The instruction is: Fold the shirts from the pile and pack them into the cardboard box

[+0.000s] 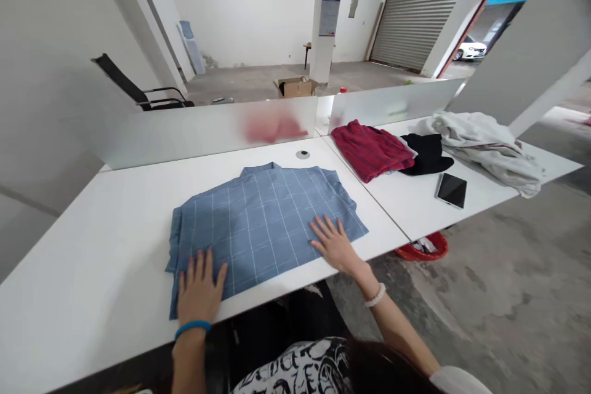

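Note:
A blue checked shirt [263, 215] lies folded flat on the white table [92, 240], collar toward the far side. My left hand [199, 288] rests flat on its near left corner, fingers stretched out, a blue band on the wrist. My right hand [333, 244] lies flat on the shirt's near right edge with fingers spread, a white bracelet on the wrist. Neither hand holds anything.
On the adjoining table to the right lie a red plaid garment [369, 149], a black garment [427, 154], a heap of pale cloth [489, 141] and a dark phone [451, 189]. A red basket [422, 247] stands on the floor under it. A frosted divider [207, 129] backs the table.

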Available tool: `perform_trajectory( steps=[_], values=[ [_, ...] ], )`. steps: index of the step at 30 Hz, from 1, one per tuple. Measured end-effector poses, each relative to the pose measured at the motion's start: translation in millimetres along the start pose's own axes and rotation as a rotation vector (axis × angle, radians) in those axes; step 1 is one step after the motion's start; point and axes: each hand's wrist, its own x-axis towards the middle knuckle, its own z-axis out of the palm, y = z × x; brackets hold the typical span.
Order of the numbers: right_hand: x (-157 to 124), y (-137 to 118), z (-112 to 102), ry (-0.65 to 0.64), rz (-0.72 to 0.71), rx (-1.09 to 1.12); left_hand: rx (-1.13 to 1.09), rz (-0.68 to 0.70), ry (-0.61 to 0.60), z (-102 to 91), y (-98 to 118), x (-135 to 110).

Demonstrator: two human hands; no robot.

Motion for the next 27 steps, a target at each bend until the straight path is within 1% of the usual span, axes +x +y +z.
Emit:
perform_trajectory(
  steps=[1,2,3,4,5,7,9,11,13,15,17,18,20,21,23,25,27],
  values=[
    [-6.0,17.2,0.0,0.008,0.088,-0.023,0.013,-0.051,0.001,-2.3,-11.5,-0.8],
    [-11.6,31.8,0.7,0.02,0.166,-0.04,0.019,-0.09,-0.001,-4.6,-18.2,-1.9],
    [-15.9,42.8,1.6,0.032,0.225,-0.049,0.023,-0.125,0.002,-6.8,-19.8,-2.6],
    [-17.9,49.2,2.4,0.046,0.268,-0.053,0.025,-0.155,0.015,-8.8,-16.4,-2.5],
    [-17.0,50.7,2.7,0.06,0.296,-0.052,0.024,-0.173,0.042,-10.8,-8.5,-0.9],
    [-5.0,38.7,0.4,0.092,0.291,-0.042,0.003,-0.146,0.12,-14.8,18.0,7.5],
    [19.5,11.3,-4.3,0.118,0.185,-0.015,-0.046,-0.024,0.185,-18.7,52.8,22.6],
    [51.0,-21.7,-7.1,0.132,-0.014,0.023,-0.114,0.141,0.191,-20.4,88.7,41.7],
    [81.8,-49.8,-3.7,0.127,-0.225,0.052,-0.174,0.308,0.171,-17.6,119.4,61.1],
    [105.9,-66.3,5.8,0.07,-0.378,0.067,-0.208,0.462,0.116,-9.7,139.8,78.6],
    [120.6,-69.6,16.8,-0.018,-0.462,0.063,-0.2,0.542,0.003,0.2,145.9,94.0],
    [124.5,-66.9,20.8,-0.053,-0.481,0.057,-0.181,0.546,-0.056,4.3,142.7,101.1],
    [127.3,-54.3,23.3,-0.078,-0.464,0.048,-0.116,0.482,-0.146,8.7,123.3,115.2],
    [126.9,-45.2,21.3,-0.078,-0.43,0.046,-0.078,0.422,-0.172,8.6,107.5,122.1],
    [124.6,-23.6,12.1,-0.069,-0.296,0.045,-0.01,0.263,-0.204,4.9,67.2,135.3],
    [122.5,-1.4,-1.0,-0.051,-0.133,0.037,0.021,0.116,-0.206,-0.1,24.2,146.3],
    [122.8,15.8,-13.7,-0.02,-0.023,0.027,0.03,0.006,-0.2,-2.6,-8.3,154.1]
  ],
)
